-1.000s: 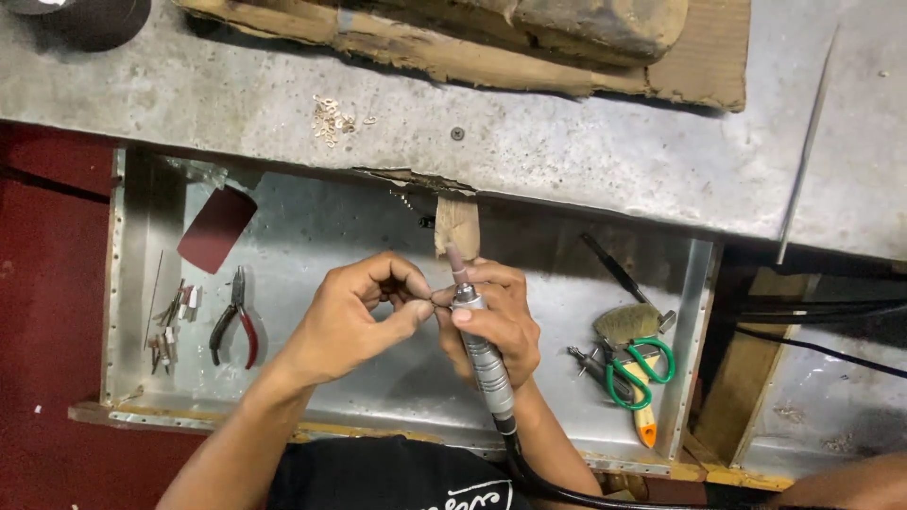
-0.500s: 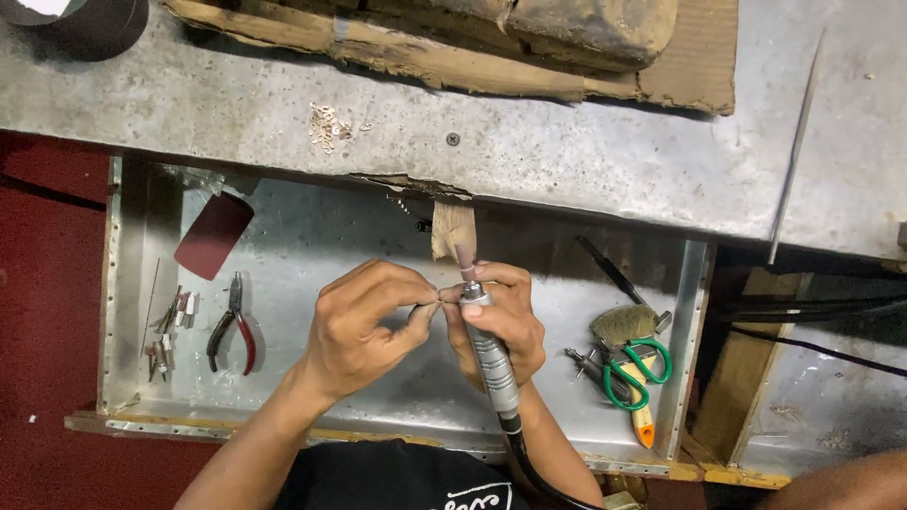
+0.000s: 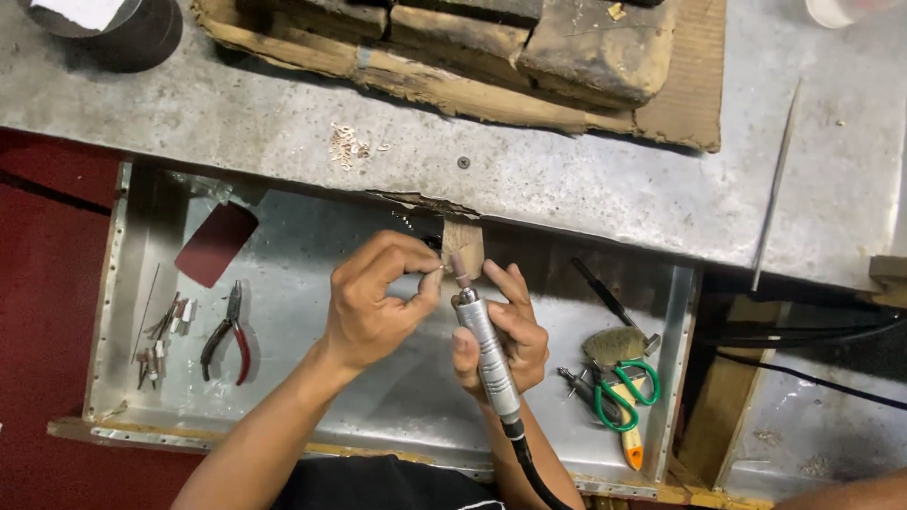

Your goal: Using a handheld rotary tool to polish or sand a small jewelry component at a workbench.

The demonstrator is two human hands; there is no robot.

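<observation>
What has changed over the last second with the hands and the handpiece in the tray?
Very little. The left hand keeps pinching a tiny piece against the tip of the rotary handpiece, and the right hand keeps its grip on the barrel; both stay at the wooden peg, with at most a slight shift. Nothing was picked up or let go. Pliers, scissors and brush lie unmoved in the metal tray.
</observation>
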